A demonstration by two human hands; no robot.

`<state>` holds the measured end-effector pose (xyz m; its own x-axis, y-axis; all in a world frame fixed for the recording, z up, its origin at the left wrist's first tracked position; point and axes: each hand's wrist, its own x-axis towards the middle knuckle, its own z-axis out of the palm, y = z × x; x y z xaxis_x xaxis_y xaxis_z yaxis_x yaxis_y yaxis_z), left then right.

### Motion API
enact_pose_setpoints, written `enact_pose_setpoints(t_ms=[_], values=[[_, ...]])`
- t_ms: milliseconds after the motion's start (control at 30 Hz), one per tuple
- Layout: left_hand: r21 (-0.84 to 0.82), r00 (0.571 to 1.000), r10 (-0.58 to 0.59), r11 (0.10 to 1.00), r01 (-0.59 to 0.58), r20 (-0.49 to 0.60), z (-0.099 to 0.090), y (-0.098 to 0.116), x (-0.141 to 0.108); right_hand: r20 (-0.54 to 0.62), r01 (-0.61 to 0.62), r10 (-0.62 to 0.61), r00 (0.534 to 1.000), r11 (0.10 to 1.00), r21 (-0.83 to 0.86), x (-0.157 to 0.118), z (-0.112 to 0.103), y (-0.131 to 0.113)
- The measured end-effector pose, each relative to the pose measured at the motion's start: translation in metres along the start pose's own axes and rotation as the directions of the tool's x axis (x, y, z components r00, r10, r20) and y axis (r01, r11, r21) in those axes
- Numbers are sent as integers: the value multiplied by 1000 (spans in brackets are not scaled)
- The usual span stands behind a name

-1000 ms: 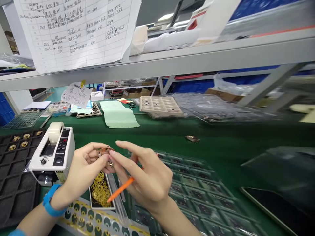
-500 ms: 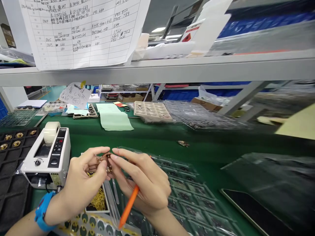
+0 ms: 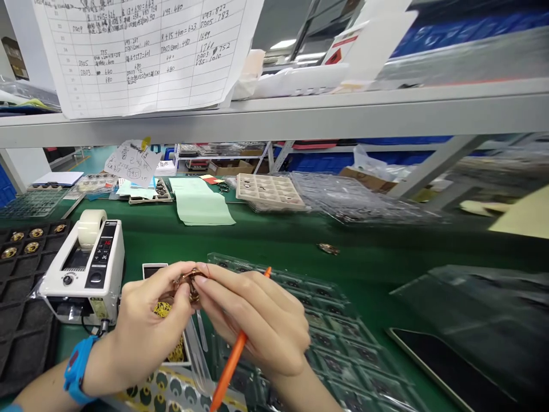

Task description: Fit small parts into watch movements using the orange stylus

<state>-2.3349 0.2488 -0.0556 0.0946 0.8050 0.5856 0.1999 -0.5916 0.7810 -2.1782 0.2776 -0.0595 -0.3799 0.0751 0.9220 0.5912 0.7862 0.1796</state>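
My left hand point(image 3: 148, 323) pinches a small copper-coloured watch case point(image 3: 191, 281) between thumb and fingers, in front of me above the bench. The fingertips of my right hand point(image 3: 266, 323) press on the case's right side, and an orange pen-like tool point(image 3: 230, 366) is tucked across that palm, slanting down toward me. Much of the case is hidden by the fingers. Under my left hand sits a white-edged box point(image 3: 187, 349) with yellow ring-like pieces point(image 3: 175, 352). Beneath my right hand lies a clear compartment tray point(image 3: 338, 337) with small dark parts.
At left stand a tape dispenser point(image 3: 96, 269) and a black tray point(image 3: 26, 320) with several gold cases. A sticker sheet point(image 3: 171, 395) lies at the front. Another metal piece point(image 3: 328, 249) rests on the green mat. A phone point(image 3: 446, 366) lies at right, below a shelf beam point(image 3: 300, 117).
The case has turned slightly between my fingers, and my right fingers now cover more of it. My right hand sits a little further right, with the orange tool still in it.
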Motion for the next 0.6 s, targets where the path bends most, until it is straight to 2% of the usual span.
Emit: enact_pose_setpoints(t_ms=[167, 400, 500, 600], values=[[156, 988, 154, 976, -151, -7, -1, -1, 1, -35, -6, 6, 999, 1000, -5, 0, 3, -3], [179, 975, 217, 962, -206, -44, 2, 0, 1, -82, -39, 35, 996, 998, -43, -2, 8, -7], [149, 987, 154, 978, -146, -38, 3, -2, 2, -111, -93, 90, 990, 996, -17, -2, 12, -6], [73, 1000, -16, 997, 15, 12, 1, -4, 5, -117, -149, 148, 982, 989, 5, 0, 16, -5]])
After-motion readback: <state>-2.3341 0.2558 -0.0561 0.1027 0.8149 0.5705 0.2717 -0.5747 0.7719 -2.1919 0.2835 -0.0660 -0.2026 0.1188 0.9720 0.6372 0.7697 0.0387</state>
